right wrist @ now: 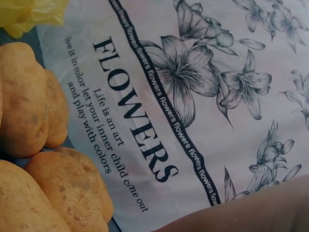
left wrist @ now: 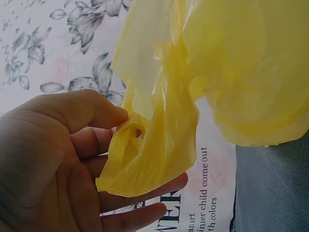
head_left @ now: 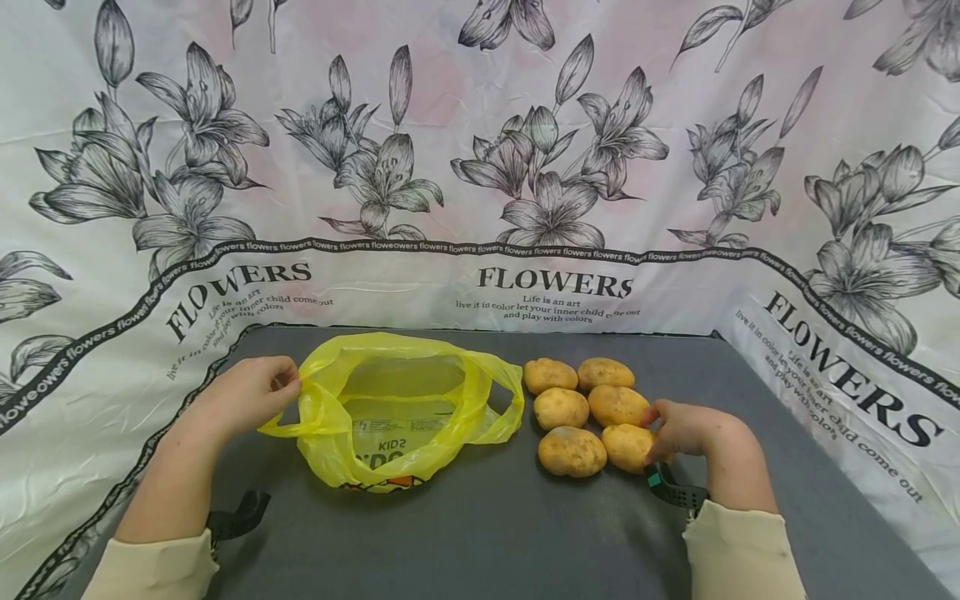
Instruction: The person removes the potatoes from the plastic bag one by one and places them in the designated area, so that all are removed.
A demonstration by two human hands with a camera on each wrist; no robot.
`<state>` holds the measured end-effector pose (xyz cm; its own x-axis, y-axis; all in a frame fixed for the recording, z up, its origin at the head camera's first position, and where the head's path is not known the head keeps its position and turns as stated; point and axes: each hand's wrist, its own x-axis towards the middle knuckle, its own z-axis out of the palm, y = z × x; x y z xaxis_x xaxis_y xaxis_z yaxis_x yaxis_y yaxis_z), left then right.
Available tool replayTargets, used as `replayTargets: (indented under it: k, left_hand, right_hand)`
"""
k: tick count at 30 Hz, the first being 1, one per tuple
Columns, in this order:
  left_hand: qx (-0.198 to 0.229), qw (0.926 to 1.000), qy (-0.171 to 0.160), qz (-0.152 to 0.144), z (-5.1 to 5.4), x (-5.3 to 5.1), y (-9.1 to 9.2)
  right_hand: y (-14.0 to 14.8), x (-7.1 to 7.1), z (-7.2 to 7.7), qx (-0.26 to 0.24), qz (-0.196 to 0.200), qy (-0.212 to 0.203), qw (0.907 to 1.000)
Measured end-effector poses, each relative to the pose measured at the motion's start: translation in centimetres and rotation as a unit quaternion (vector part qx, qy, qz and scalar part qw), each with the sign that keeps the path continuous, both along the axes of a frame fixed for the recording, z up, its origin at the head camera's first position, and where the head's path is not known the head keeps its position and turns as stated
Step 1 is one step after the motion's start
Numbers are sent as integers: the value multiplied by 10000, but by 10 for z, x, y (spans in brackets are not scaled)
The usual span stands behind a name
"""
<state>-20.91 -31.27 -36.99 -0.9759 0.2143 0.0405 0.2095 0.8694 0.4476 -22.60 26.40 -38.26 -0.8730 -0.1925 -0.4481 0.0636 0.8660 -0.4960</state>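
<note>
A yellow plastic bag (head_left: 457,417) stands on the table with its mouth open and dark printing showing inside. My left hand (head_left: 251,392) pinches its left handle between thumb and index finger; in the left wrist view the crumpled handle (left wrist: 159,140) lies against the other fingers, which are looser. Right of the bag, several potatoes (head_left: 561,408) lie in two close columns. My right hand (head_left: 693,429) grips the right end of the nearest right-hand potato (head_left: 627,447), thumb in front and fingers behind. The right wrist view shows other potatoes (right wrist: 72,188), but not the fingertips.
The dark grey table (head_left: 465,542) is bordered at the back and sides by a white floral cloth (head_left: 555,283) with printed lettering. Each wrist wears a black strap (head_left: 238,517). The bag's right handle (head_left: 510,392) lies close to the back-left potato (head_left: 551,376).
</note>
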Motion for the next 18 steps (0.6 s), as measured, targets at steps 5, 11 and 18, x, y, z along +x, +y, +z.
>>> replayTargets:
  k: [5,11,18]
  left_hand:
    - [4,10000,-4,8,0,0,0]
    - [27,10000,-44,16,0,1,1]
    - [20,10000,-39,15,0,1,1]
  right_hand:
    - [1,-1,-1,-31,-41,-75,10000]
    - [3,1,0,-65,-38,-58,10000]
    - [4,1,2,-93,-166,-129,9997]
